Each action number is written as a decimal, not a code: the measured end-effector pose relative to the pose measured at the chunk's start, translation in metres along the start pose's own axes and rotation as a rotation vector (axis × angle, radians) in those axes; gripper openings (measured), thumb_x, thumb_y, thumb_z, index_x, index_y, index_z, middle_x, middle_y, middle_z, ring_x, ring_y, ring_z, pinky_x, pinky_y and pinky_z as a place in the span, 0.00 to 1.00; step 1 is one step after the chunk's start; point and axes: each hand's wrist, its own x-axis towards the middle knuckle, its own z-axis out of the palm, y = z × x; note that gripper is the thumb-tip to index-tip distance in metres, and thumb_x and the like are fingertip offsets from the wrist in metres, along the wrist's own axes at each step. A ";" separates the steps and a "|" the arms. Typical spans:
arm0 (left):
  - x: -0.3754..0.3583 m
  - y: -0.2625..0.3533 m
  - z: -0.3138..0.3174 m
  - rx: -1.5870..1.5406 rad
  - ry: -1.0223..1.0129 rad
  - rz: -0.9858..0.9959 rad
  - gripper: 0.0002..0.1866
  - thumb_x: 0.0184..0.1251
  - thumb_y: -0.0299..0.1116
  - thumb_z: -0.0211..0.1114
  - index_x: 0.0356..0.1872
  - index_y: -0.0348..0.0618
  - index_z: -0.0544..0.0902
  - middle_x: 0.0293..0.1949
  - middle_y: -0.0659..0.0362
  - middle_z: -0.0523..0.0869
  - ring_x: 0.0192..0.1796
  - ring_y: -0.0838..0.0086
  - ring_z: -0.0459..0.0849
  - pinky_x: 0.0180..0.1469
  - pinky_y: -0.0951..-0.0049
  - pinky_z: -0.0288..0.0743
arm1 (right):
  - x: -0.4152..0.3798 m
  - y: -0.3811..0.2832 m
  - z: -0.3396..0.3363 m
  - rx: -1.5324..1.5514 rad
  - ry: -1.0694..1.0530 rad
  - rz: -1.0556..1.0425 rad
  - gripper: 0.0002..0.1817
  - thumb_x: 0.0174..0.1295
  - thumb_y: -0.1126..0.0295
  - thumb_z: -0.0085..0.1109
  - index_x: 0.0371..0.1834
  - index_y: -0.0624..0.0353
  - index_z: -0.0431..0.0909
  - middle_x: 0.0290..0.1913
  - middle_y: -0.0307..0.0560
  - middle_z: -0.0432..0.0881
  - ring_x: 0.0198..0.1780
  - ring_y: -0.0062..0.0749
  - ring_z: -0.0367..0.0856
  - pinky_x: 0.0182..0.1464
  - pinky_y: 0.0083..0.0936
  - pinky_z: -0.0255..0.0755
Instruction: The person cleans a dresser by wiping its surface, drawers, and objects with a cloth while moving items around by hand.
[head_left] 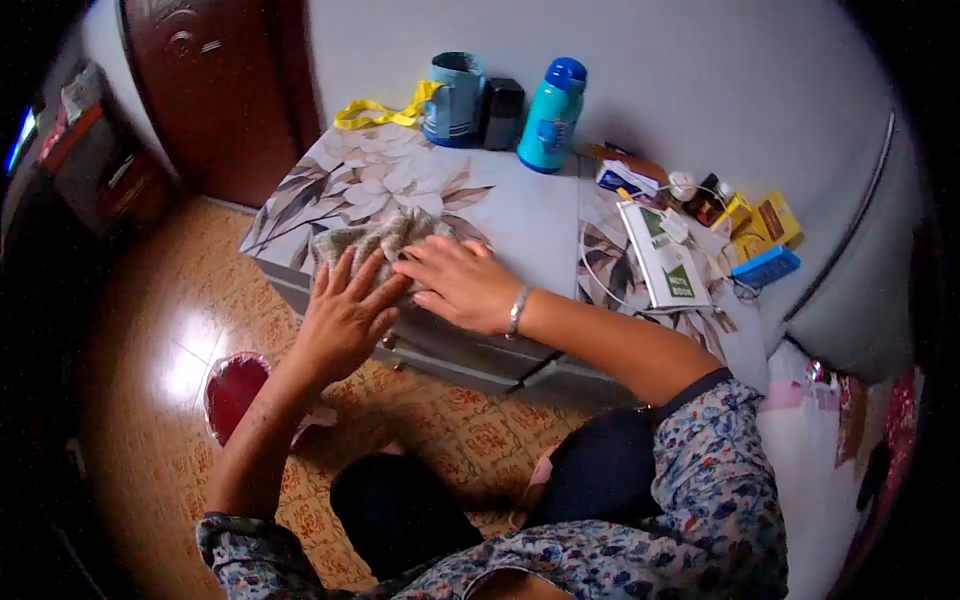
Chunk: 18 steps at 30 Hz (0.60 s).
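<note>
A greyish knitted cloth (385,236) lies near the front edge of a low cabinet top with a flower pattern (520,205). My left hand (345,315) rests flat on the cloth's near left part, fingers spread. My right hand (462,282) lies flat on its right part, fingers pointing left, with a silver bracelet on the wrist. Both palms press down on the cloth; neither hand grips it.
At the back stand a blue holder with a yellow strap (453,98), a black box (502,113) and a teal bottle (551,115). To the right lie a white-green booklet (665,262), cables, small boxes and a blue box (766,266). A red stool (237,390) stands on the floor.
</note>
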 end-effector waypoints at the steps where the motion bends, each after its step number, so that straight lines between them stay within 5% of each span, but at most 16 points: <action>1: 0.008 0.007 0.000 0.008 -0.012 0.023 0.24 0.72 0.48 0.50 0.68 0.61 0.68 0.71 0.52 0.62 0.73 0.48 0.55 0.71 0.42 0.47 | -0.011 0.003 -0.005 -0.034 -0.022 0.024 0.27 0.70 0.53 0.41 0.71 0.43 0.60 0.72 0.46 0.60 0.73 0.44 0.55 0.67 0.51 0.53; 6: 0.091 0.004 0.038 0.033 -0.038 0.098 0.25 0.73 0.52 0.45 0.69 0.62 0.66 0.72 0.52 0.62 0.73 0.46 0.55 0.69 0.40 0.50 | -0.005 0.069 -0.022 -0.037 -0.173 0.298 0.27 0.71 0.52 0.38 0.73 0.37 0.56 0.75 0.45 0.56 0.76 0.43 0.49 0.70 0.55 0.52; 10: 0.150 0.007 0.055 0.216 -0.136 0.242 0.28 0.72 0.53 0.45 0.70 0.60 0.64 0.73 0.54 0.59 0.75 0.49 0.52 0.72 0.43 0.47 | 0.002 0.099 -0.005 -0.086 -0.045 0.540 0.27 0.70 0.53 0.37 0.73 0.41 0.57 0.75 0.42 0.55 0.76 0.42 0.48 0.71 0.55 0.46; 12: 0.150 0.018 0.063 -0.012 -0.071 -0.008 0.27 0.73 0.52 0.45 0.70 0.59 0.64 0.74 0.55 0.59 0.75 0.52 0.52 0.73 0.45 0.45 | -0.003 0.083 -0.006 -0.126 -0.018 0.542 0.28 0.69 0.55 0.37 0.73 0.46 0.56 0.75 0.42 0.55 0.77 0.43 0.46 0.71 0.55 0.44; 18: 0.088 0.050 0.034 -0.125 -0.060 0.185 0.27 0.73 0.47 0.49 0.69 0.50 0.66 0.72 0.53 0.62 0.74 0.52 0.55 0.73 0.51 0.47 | -0.062 0.039 -0.005 -0.095 0.024 0.471 0.29 0.69 0.54 0.39 0.72 0.48 0.58 0.73 0.45 0.59 0.76 0.44 0.51 0.72 0.48 0.46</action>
